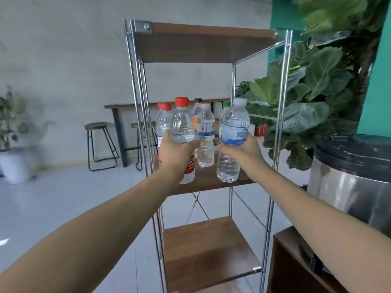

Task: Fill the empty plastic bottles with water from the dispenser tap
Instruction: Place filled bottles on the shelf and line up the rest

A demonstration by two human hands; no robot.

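**Gripping two bottles at the middle shelf**

Reaching forward at the centre of the frame, the left hand [176, 152] is wrapped around a red-capped bottle [182, 127] with a red label, while the right hand [240, 152] is wrapped around a white-capped bottle [233, 132] with a blue label. Both bottles are upright, and their bases sit near the front edge of the middle shelf [208, 178]. Between them stands another clear bottle [205, 136], close to both hands; further bottles crowd behind it. The chrome rack posts [135, 98] stand just outside each wrist. A steel water dispenser [347, 178] with a dark lid fills the right edge of the frame, beside a leafy plant [313, 85] in the upper right. Open grey floor [53, 204] spreads across the lower left, with a stool [99, 144] beyond it.
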